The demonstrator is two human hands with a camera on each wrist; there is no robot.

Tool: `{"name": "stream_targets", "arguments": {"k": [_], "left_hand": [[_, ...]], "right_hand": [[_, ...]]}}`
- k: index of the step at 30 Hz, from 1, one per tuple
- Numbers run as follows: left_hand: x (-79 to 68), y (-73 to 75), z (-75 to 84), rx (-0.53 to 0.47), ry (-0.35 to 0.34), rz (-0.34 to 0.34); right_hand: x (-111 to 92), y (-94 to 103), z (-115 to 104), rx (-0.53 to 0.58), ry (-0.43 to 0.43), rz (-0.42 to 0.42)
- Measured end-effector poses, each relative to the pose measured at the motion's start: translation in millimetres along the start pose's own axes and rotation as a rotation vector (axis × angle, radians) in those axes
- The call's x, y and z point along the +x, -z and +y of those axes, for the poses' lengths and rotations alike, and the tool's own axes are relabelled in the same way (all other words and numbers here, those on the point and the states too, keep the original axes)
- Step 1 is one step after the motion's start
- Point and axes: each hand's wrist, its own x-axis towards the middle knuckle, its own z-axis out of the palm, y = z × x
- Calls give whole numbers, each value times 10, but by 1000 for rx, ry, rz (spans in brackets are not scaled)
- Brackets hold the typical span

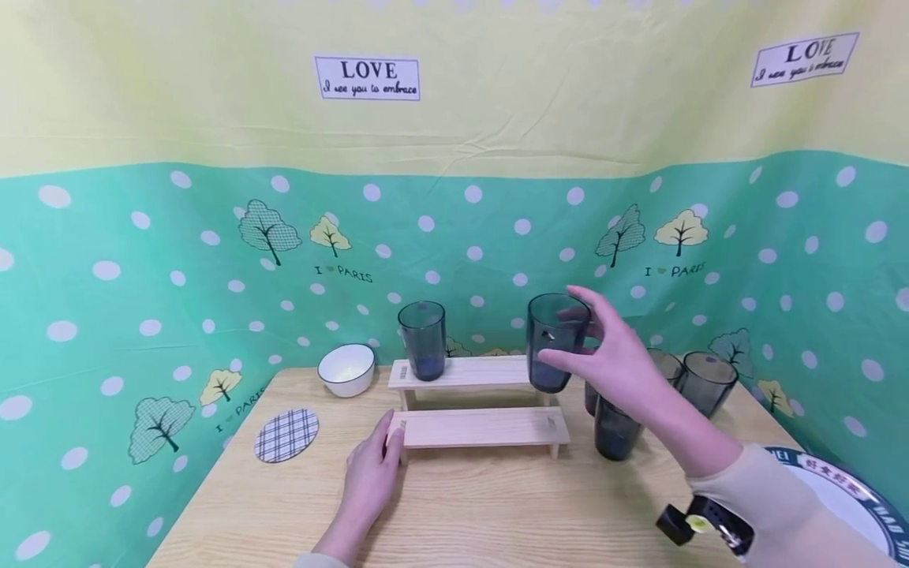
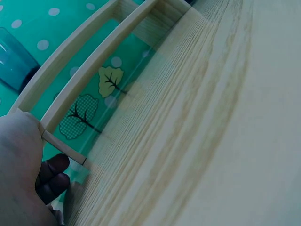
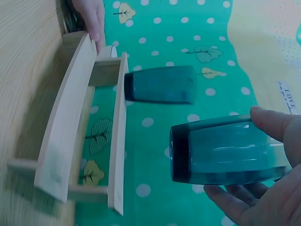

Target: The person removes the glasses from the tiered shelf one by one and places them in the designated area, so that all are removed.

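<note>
While left hand [image 1: 372, 469] gripped lower shelf [image 1: 483, 428], right hand [image 1: 619, 361] clamped fingers round upright glass [image 1: 547, 331]; upper shelf [image 1: 486, 371] lay below fingertips.

Wall cloth [image 1: 454, 197]: yellow above, green with pale dots and trees below | table [image 1: 483, 505]: light wood-grain

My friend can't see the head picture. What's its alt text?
A right hand holds a dark glass near the right end of a wooden stand. The left hand touches the stand's left end; another dark glass stands on top.
</note>
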Motion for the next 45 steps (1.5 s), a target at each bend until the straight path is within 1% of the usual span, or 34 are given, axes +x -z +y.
{"name": "stream_targets", "arguments": {"k": [7,14,19,25,32,35,45], "left_hand": [[-13,22,30,-3,13,-15],[-12,22,32,-1,12,-13],[-12,25,28,-2,16,-17],[-8,34,24,-6,19,-22],[-5,9,-11,-13,39,-36],[-2,6,-14,-12,36,-37],[0,9,18,-15,24,-21]], "right_hand": [[-139,283,83,-36,-2,24],[-266,561,174,-110,-19,87],[-349,770,219,-152,-38,113],[-442,983,367,-210,-70,130],[-564,1137,550,-263,-109,127],[-614,1176,638,-288,-124,133],[-744,1285,965,-296,-204,107]]}}
